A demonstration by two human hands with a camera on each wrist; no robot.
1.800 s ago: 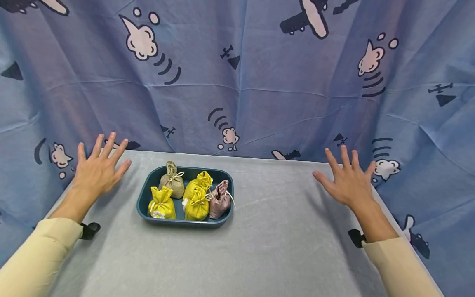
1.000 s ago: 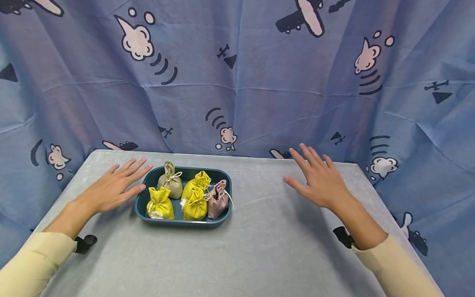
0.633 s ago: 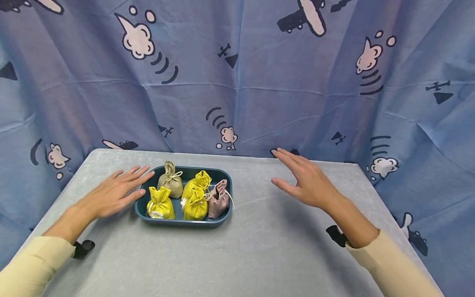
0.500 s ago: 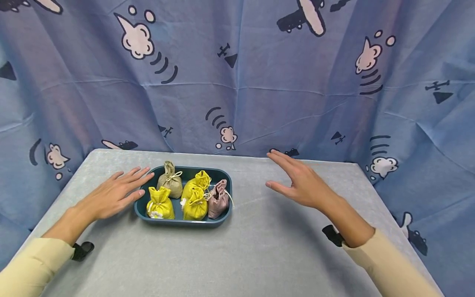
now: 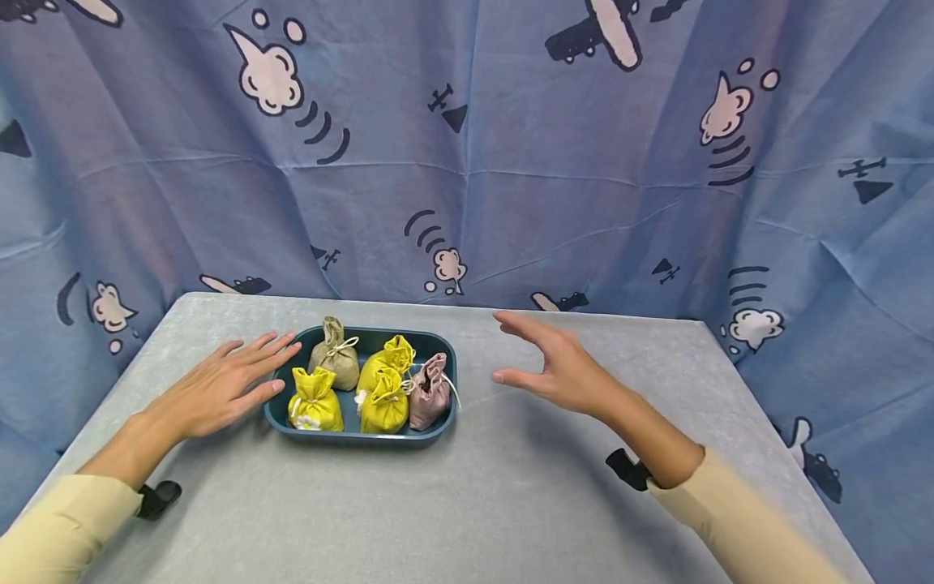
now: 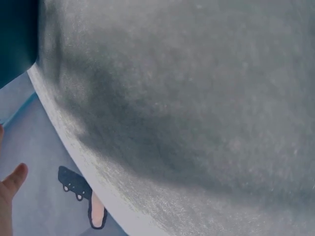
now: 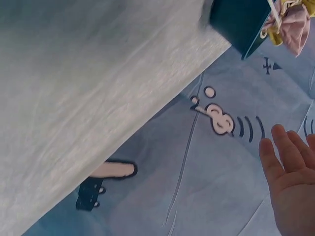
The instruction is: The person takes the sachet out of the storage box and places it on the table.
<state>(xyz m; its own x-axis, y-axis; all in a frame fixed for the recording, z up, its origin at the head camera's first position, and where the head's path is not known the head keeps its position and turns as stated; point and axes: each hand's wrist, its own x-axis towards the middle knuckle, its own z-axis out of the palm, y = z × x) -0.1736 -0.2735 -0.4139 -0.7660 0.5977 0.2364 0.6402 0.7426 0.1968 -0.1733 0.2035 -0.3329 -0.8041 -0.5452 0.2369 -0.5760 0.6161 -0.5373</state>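
A dark blue-green tray (image 5: 361, 439) sits left of centre on the table. In it stand small drawstring pouches: a beige pouch (image 5: 336, 371) at back left, a yellow pouch (image 5: 318, 405) at front left, two yellow pouches (image 5: 385, 410) close together in the middle, and a dusty pink pouch (image 5: 430, 397) at the right end. My left hand (image 5: 212, 393) has straight, spread fingers at the tray's left rim; whether they touch it I cannot tell. To the right of the tray, apart from it, my right hand (image 5: 565, 369) holds nothing, its thumb spread from the fingers.
A grey cloth-like surface covers the table (image 5: 467, 511). Behind and at both sides hangs a blue curtain (image 5: 547, 219) printed with planes and clouds. A black strap (image 5: 627, 469) shows at the right wrist and another strap (image 5: 158, 500) at the left.
My right hand has moved left toward the tray, and its thumb and fingers have turned to face it. Earlier, my left hand moved in to the tray's left rim. The pouches have not moved.
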